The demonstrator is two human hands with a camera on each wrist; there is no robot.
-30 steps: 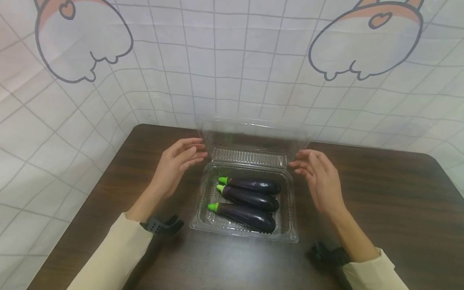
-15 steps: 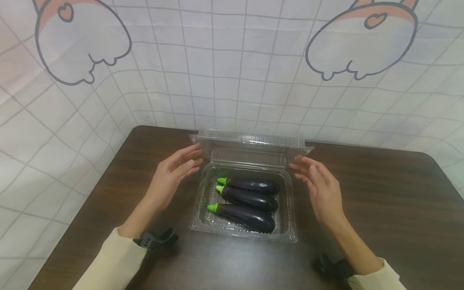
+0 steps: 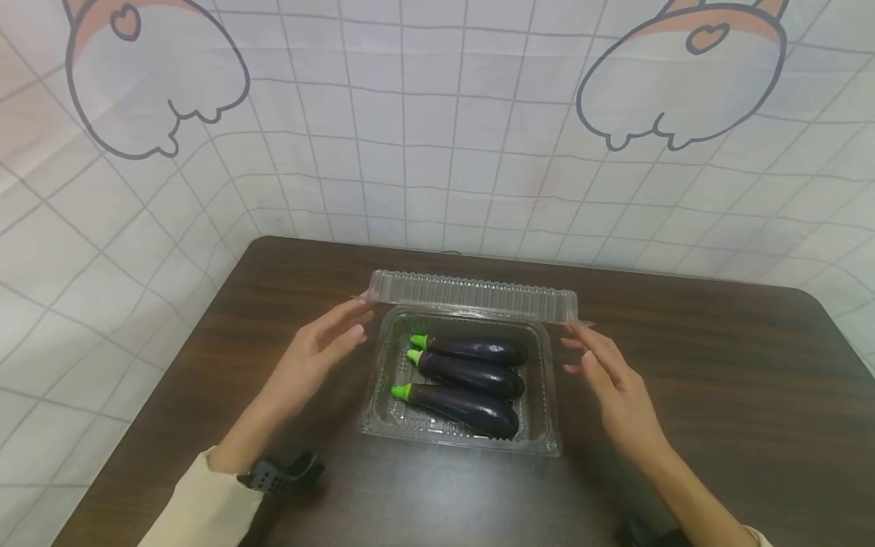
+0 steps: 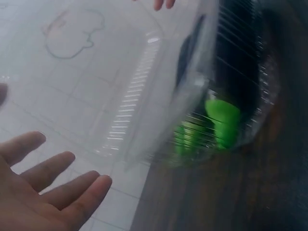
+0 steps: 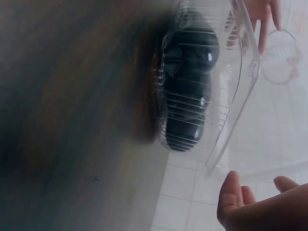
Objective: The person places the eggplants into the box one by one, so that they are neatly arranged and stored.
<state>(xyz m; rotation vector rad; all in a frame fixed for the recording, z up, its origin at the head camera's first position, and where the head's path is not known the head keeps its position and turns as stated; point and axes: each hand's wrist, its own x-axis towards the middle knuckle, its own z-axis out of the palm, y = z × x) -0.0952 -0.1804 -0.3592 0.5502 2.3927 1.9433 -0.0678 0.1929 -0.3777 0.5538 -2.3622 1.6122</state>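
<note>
Three dark purple eggplants (image 3: 472,374) with bright green stem ends lie side by side in a clear plastic clamshell container (image 3: 451,443). Its hinged lid (image 3: 472,296) stands raised at the back, leaning forward over the rear rim. My left hand (image 3: 307,363) is at the lid's left corner, its fingertips right at the edge. At the opposite corner, my right hand (image 3: 625,406) has extended fingers against the lid's edge. Through the clear wall in the left wrist view, the green stem ends (image 4: 224,120) show. The right wrist view has the eggplants' rounded ends (image 5: 185,91).
The container rests on a dark wood-grain table (image 3: 724,395). A white grid-patterned cloth (image 3: 437,137) with cartoon animal shapes hangs behind and to the left. A black strap (image 3: 283,472) is around the left wrist.
The lid has swung forward and down from leaning back. Both hands have come nearer to the body along with its edges. The eggplants and container base have stayed put.
</note>
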